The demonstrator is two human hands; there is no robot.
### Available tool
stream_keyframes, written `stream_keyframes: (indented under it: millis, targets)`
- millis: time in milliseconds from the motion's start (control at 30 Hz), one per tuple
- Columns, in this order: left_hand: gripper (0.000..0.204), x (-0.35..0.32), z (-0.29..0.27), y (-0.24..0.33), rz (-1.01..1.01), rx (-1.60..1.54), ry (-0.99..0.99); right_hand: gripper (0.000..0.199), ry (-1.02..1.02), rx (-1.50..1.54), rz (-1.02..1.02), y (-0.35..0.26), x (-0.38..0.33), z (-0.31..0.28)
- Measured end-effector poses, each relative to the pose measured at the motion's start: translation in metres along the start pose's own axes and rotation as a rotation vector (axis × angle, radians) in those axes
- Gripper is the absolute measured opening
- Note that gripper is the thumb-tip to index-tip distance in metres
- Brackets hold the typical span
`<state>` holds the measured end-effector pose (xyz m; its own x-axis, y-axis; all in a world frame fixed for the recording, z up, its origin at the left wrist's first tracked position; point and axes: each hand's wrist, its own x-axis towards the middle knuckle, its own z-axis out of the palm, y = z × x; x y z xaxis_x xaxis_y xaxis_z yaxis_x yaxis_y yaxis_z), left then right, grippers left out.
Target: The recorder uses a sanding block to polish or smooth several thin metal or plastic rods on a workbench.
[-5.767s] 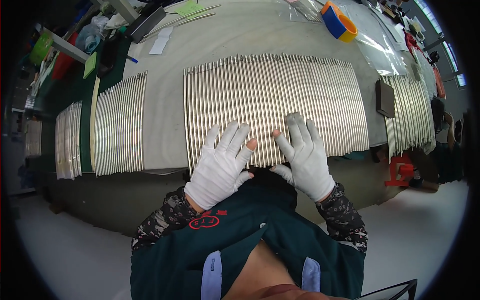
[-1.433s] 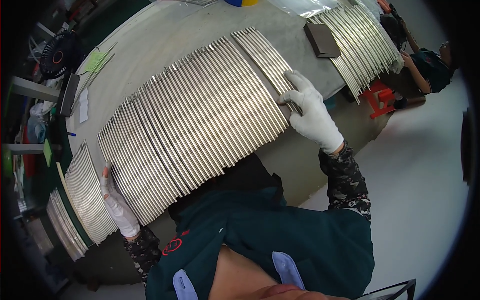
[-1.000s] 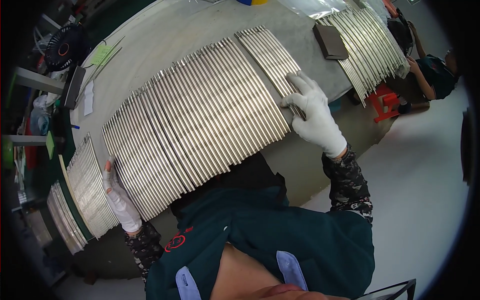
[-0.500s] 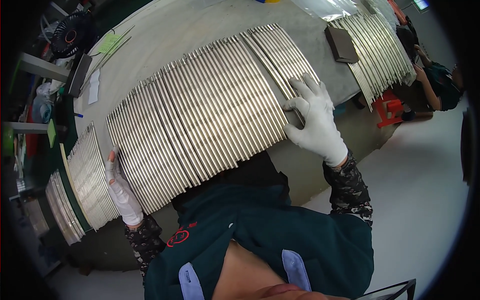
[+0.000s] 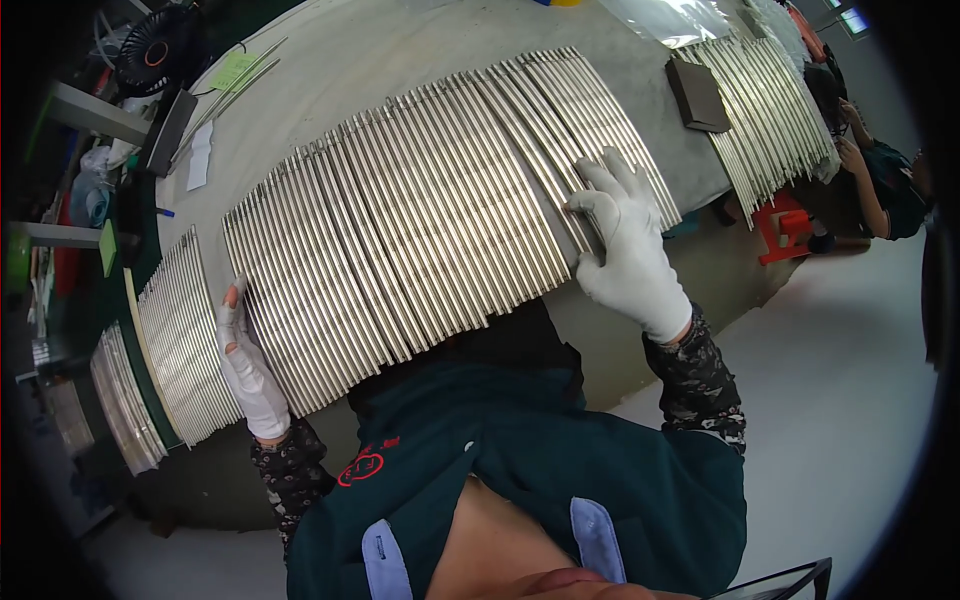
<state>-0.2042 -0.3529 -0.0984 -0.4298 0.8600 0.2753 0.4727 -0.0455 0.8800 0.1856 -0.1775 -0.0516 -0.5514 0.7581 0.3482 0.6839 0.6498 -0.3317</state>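
A long row of thin silver metal rods (image 5: 420, 220) lies side by side on the grey table (image 5: 400, 50). My left hand (image 5: 245, 365), in a white glove, stands on its edge against the row's left end, fingers straight and together. My right hand (image 5: 625, 245), also gloved, lies on the rods near the row's right end. Its fingers are spread and its thumb hooks into a dark gap between rods. A few rods lie to the right of that hand. Neither hand lifts anything.
More rod groups lie to the left (image 5: 180, 350), at the far left (image 5: 120, 410) and at the right (image 5: 770, 100), where a dark block (image 5: 697, 93) sits. A black fan (image 5: 155, 50) stands at the back left. Another person (image 5: 880, 170) crouches beside a red stool (image 5: 785, 225).
My hands went from the middle of the row's near edge out to its two ends. In the last second my right hand slid inward from the right end.
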Motion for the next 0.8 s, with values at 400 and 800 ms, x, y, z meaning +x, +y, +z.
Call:
stream_keyframes:
  millis: [400,800]
  targets:
    - [0.07,-0.001,-0.014,-0.008,0.034,-0.004,-0.036,0.035,-0.142,0.036,-0.34,-0.006,0.007,-0.01]
    - [0.072,-0.002,-0.025,-0.014,0.028,-0.01,-0.014,0.036,-0.208,-0.031,-0.47,-0.03,0.016,-0.011]
